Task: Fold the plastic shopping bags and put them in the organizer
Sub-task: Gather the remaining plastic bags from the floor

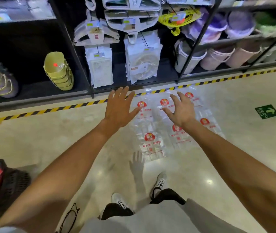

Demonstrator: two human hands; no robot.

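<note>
On shop floor, beside black shelving (83, 61): clear plastic shopping bags (152, 143) with red logos lie flat, overlapping, by striped floor tape (53, 109)

Left hand (118, 110) and right hand (179, 111) reach over bags, fingers spread, holding nothing

Risks, judged: thin film likely slippery on glossy floor; overlapping bags may lift together; sliding could spoil fold

Count: two hands; at least six red logos visible, exact bag number unclear; one dark basket (11, 184) at left, possibly organizer
</note>
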